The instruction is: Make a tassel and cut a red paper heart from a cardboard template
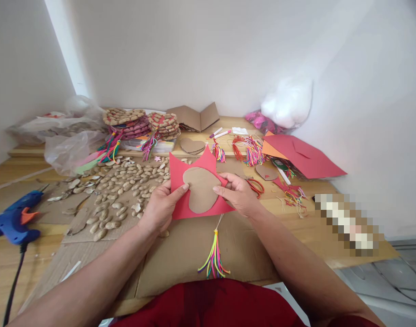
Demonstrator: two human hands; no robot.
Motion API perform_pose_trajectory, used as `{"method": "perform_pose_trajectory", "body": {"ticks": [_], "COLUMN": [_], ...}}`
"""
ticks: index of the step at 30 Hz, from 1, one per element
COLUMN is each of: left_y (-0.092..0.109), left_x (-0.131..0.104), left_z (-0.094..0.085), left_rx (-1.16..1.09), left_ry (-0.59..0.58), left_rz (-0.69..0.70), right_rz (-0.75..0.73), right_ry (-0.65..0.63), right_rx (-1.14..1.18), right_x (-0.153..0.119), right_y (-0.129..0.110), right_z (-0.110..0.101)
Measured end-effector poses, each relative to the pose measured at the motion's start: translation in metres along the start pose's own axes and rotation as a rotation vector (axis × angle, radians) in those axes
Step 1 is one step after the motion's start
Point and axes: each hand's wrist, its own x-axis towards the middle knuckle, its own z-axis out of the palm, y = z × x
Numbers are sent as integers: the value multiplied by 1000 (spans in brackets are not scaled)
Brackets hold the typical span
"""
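Observation:
A sheet of red paper (179,209) with a jagged upper edge is held up in front of me between both hands. A brown cardboard cutout (203,193), rounded and heart-like, lies flat against it. My left hand (159,206) pinches the left side, its thumb on the cutout's edge. On the right, my right hand (240,193) grips paper and cutout together, thumb in front and fingers behind. Below the paper a multicoloured tassel (215,256) lies on the cardboard mat (174,268); its thin string runs up behind the paper, where its end is hidden.
Loose peanuts (126,181) cover the left of the table. A blue glue gun (19,218) lies far left. Peanut-covered pieces (126,119) are stacked at the back. Scissors with red handles (256,187), tassels (254,150) and red paper sheets (306,156) lie to the right.

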Motion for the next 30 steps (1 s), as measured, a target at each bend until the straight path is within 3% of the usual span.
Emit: {"method": "perform_pose_trajectory", "body": {"ticks": [18,30], "left_y": [-5,-1], "left_x": [8,7], "left_z": [-8,-10], "left_rx": [24,90], "left_ry": [83,56], "left_rz": [24,30], "right_rz": [47,118], "right_ry": [3,13], "right_rx": [-43,-58], "right_x": [0,1], "right_y": [-3,-1], "right_z": [4,2]}}
